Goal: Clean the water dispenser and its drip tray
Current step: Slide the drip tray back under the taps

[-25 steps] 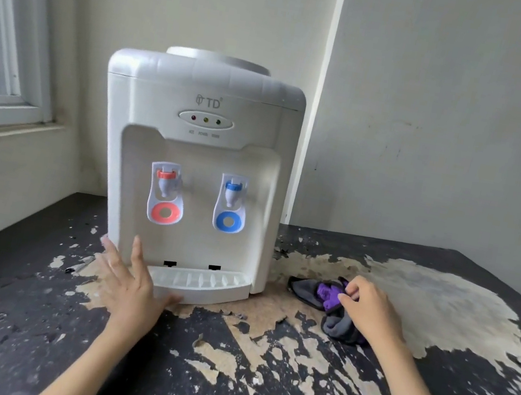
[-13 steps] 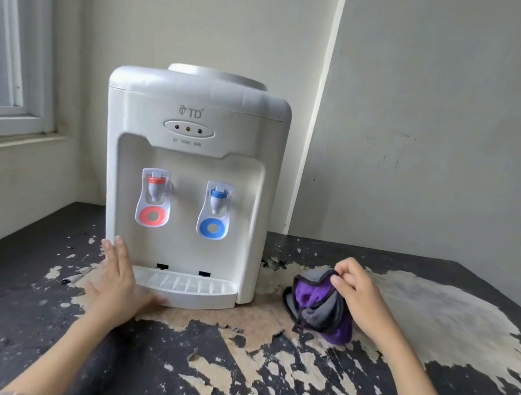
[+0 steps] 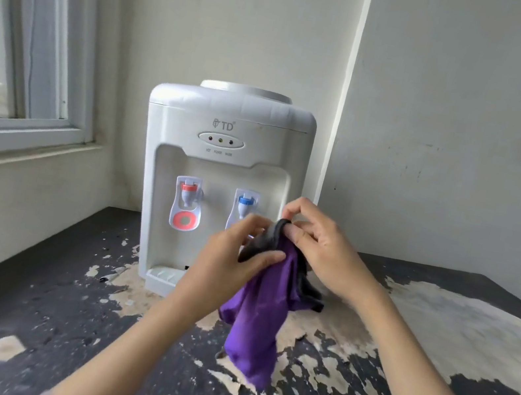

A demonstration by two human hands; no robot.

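Note:
A white tabletop water dispenser [image 3: 222, 169] stands against the back wall, with a red tap [image 3: 188, 196] on the left and a blue tap [image 3: 244, 205] partly behind my fingers. Only the left end of its white drip tray [image 3: 161, 275] shows at the base. A purple and grey cloth [image 3: 261, 315] hangs in the air in front of the dispenser. My left hand [image 3: 234, 259] pinches its upper edge, and my right hand [image 3: 320, 246] grips the same edge from the right.
The dark table [image 3: 40, 315] has large patches of peeling paint that expose pale wood. A window [image 3: 17, 50] with a ledge fills the left wall. Plain walls close off the back and right.
My right hand lifted the cloth off the table and carried it left in front of the dispenser. My left hand left the drip tray corner and took hold of the cloth.

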